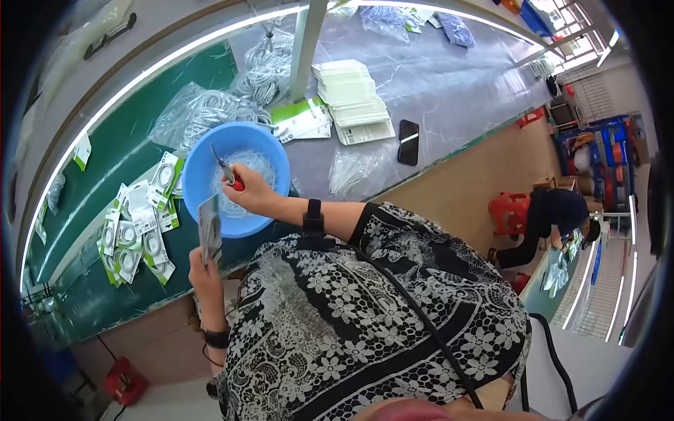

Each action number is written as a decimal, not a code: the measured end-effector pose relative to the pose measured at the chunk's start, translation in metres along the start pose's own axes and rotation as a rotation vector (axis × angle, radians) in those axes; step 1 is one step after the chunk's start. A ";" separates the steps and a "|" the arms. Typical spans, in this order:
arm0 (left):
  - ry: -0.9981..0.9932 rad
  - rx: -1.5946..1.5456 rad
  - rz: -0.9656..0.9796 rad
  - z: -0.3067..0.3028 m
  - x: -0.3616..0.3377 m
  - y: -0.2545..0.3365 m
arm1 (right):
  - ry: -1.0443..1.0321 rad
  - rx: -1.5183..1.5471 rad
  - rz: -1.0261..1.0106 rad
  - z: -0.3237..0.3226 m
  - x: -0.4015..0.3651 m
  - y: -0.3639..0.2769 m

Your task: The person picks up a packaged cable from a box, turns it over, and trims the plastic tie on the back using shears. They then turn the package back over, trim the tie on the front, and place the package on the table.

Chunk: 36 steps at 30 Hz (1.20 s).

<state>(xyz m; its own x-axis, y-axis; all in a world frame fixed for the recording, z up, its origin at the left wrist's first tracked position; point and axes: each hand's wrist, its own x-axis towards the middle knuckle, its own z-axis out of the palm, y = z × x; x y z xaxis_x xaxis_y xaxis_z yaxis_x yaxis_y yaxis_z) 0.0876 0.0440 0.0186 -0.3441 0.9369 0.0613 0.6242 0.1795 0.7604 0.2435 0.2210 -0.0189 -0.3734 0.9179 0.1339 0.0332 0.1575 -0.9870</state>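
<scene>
My right hand [251,192] is closed around a pair of red-handled scissors [226,168], its metal blades pointing up and away over a blue basin [276,156]. Inside the basin lies a heap of thin clear plastic strips [253,168]. Just below the basin's near left side, my left hand [205,275] grips a cable on a card [210,228], held upright and seen nearly edge-on. The scissors and the card are apart. Left of the basin is a pile of white-and-green carded cables [133,238].
Bags of coiled cables [210,105] lie behind the basin. Stacked white cards [354,98], a bag of clear strips [357,168] and a phone [408,142] are on the table to the right. A person [554,210] sits near a red stool [509,214].
</scene>
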 end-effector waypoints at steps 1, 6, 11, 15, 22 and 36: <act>0.023 0.028 -0.059 -0.010 -0.006 -0.010 | 0.041 -0.038 0.001 -0.004 0.007 0.006; 0.270 0.248 -0.402 -0.067 -0.091 -0.062 | -0.082 -0.320 0.067 -0.015 0.027 0.056; 0.229 0.363 -0.680 -0.092 -0.199 -0.133 | -0.035 -0.276 0.242 -0.011 0.020 0.080; 0.141 0.405 -0.888 -0.081 -0.189 -0.143 | -0.189 -0.237 0.225 -0.016 0.026 0.063; 0.478 0.380 -0.418 -0.072 -0.090 -0.295 | -0.256 0.068 0.768 -0.022 0.021 0.037; 0.512 0.542 -0.177 -0.040 0.139 -0.298 | -0.112 0.159 0.903 -0.033 0.002 0.020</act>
<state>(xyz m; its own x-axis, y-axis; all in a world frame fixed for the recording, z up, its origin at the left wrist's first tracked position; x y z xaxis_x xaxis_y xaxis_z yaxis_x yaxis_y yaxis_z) -0.1740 0.1084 -0.1731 -0.6703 0.6486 0.3604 0.7410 0.5594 0.3715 0.2745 0.2380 -0.0353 -0.3552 0.6265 -0.6937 0.2308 -0.6604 -0.7146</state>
